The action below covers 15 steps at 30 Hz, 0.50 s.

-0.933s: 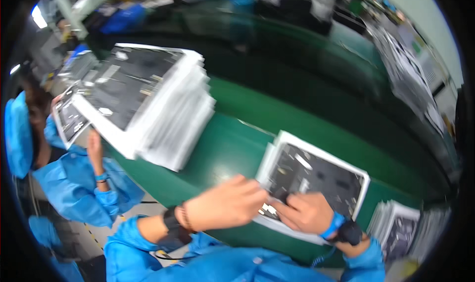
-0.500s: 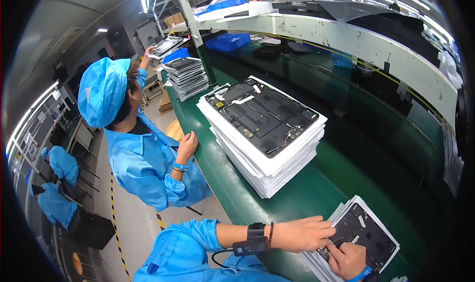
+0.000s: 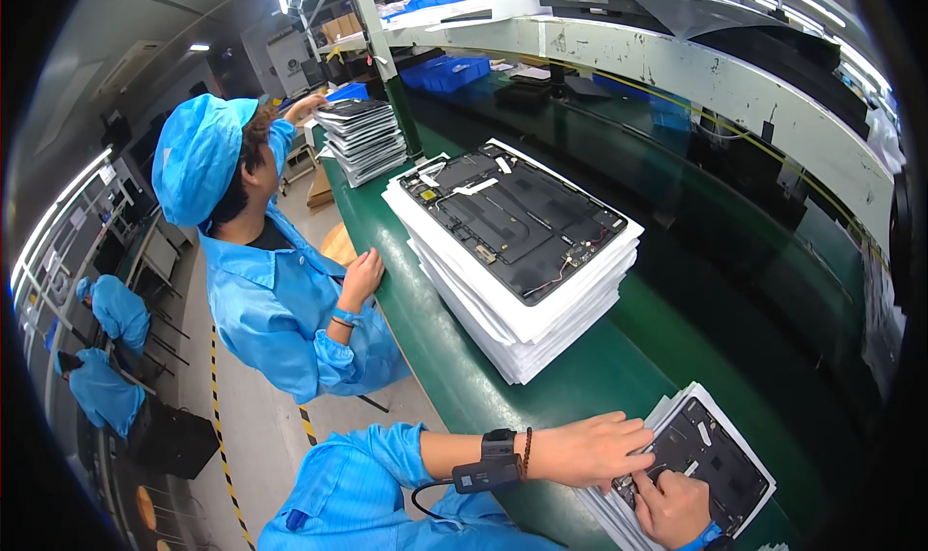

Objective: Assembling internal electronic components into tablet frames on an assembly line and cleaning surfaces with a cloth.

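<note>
At the lower right, a flat black device panel [image 3: 717,462] with small electronic parts and white strips lies on a pile of white sheets [image 3: 698,394]. My left hand [image 3: 585,451] reaches across to the panel's left edge, fingers bent down and close together. My right hand [image 3: 674,508] lies over the panel's near corner, its index finger pointing toward my left fingertips and the other fingers curled. The fingertips of both hands meet at that edge. Whatever small part lies between them is hidden. A black device with a cable [image 3: 486,472] and a beaded bracelet are on my left wrist.
Farther along the green bench [image 3: 411,309] stands a tall stack of white sheets [image 3: 522,348] topped by a larger black panel [image 3: 527,222]. A co-worker in blue [image 3: 280,290] sits on the left beside another panel stack [image 3: 362,150]. A pale shelf beam [image 3: 667,72] runs above the bench.
The co-worker's raised hand has come down to the far stack, and the panel it held up is no longer lifted. My hands stay at the panel's edge with only slight finger shifts.
</note>
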Each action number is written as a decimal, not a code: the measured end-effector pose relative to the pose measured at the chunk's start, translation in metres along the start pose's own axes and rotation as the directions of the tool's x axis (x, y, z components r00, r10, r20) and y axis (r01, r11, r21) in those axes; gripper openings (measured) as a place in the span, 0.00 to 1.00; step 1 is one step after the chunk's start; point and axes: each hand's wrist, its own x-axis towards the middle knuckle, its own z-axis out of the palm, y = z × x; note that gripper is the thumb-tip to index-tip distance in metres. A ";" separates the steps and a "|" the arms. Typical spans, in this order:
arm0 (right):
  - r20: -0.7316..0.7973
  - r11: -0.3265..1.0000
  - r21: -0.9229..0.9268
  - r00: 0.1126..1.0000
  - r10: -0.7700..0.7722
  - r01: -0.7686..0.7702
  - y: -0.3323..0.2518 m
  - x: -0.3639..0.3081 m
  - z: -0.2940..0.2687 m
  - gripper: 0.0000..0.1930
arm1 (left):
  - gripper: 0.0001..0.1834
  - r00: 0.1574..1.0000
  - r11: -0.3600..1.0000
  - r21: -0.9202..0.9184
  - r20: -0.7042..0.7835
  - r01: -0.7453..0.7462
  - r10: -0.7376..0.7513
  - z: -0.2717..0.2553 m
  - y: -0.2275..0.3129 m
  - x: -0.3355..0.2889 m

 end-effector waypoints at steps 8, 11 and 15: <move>0.013 0.997 -0.041 0.998 -0.058 0.058 0.002 0.006 0.001 0.21 | 0.30 0.999 0.997 -0.081 0.041 0.001 0.003 -0.010 -0.003 0.000; 0.004 0.995 -0.079 0.998 -0.061 0.061 -0.002 0.004 0.001 0.22 | 0.29 0.999 0.980 -0.197 0.000 0.033 -0.034 -0.011 -0.008 0.001; 0.006 0.993 -0.097 0.997 -0.073 0.073 -0.004 0.006 -0.002 0.21 | 0.21 0.921 0.880 -0.338 -0.080 0.334 -0.380 0.004 -0.010 0.004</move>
